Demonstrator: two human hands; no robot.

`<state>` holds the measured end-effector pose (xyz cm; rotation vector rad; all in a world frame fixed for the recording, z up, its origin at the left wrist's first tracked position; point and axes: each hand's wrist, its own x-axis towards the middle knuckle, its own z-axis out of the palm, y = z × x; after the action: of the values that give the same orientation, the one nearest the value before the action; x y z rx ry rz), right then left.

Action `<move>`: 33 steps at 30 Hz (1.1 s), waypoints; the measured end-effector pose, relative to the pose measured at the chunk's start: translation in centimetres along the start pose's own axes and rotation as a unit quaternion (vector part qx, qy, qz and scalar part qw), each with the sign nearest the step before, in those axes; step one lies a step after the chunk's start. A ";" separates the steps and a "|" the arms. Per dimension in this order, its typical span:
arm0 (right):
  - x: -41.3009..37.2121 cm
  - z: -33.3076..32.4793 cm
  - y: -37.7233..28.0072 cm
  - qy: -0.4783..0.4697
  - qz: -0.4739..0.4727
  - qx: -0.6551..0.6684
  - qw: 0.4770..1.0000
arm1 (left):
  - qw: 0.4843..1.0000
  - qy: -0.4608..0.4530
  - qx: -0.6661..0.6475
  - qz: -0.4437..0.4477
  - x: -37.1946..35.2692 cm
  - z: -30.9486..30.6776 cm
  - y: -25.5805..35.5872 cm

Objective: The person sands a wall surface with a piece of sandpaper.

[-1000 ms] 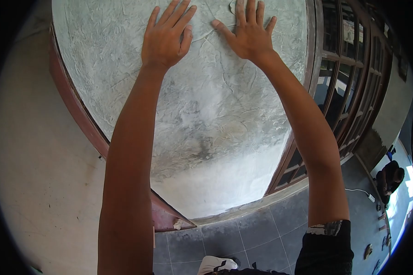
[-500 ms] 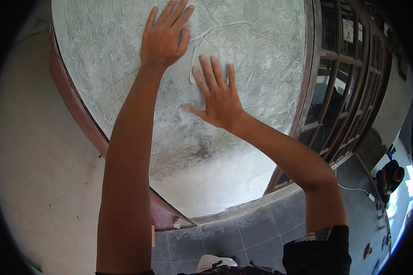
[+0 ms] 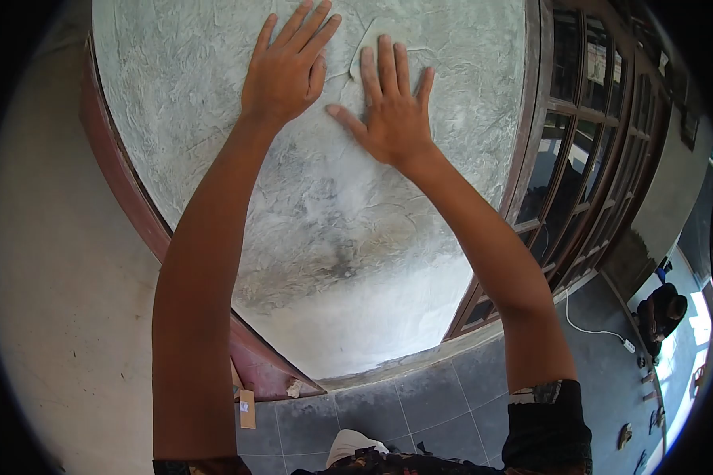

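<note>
Both hands are against a rough grey-green plastered wall (image 3: 317,214). My left hand (image 3: 284,75), at the upper middle, lies flat on the plaster with its fingers apart. To its right and slightly lower, my right hand (image 3: 396,111) has its fingers spread over a thin, pale flat piece (image 3: 364,49). Most of that piece is hidden under the fingers; its edge shows to their left and above them. The plaster around both hands has raised, wrinkled ridges. Lower down, the wall turns smoother and whiter.
A dark wooden frame with glass panes (image 3: 562,150) borders the wall on the right. Along the left runs a reddish-brown wooden edge (image 3: 123,170). Below is a grey tiled floor (image 3: 444,396) with a white cable (image 3: 590,328). Another person (image 3: 661,313) is at far right.
My right hand has moved up the wall, with the pale flat piece higher too. My left hand stays at nearly the same spot. The camera view has shifted slightly.
</note>
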<state>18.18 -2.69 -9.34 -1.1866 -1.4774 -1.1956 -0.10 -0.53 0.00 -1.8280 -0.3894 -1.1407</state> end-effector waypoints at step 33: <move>-1.0 -0.6 -1.3 -0.043 0.046 0.007 0.998 | 0.999 -0.016 -0.028 0.002 0.0 -0.4 -0.1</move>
<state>17.07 -3.55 -10.47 -1.2960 -1.4761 -1.0821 -0.41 -0.81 0.17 -1.8980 -0.3745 -1.1301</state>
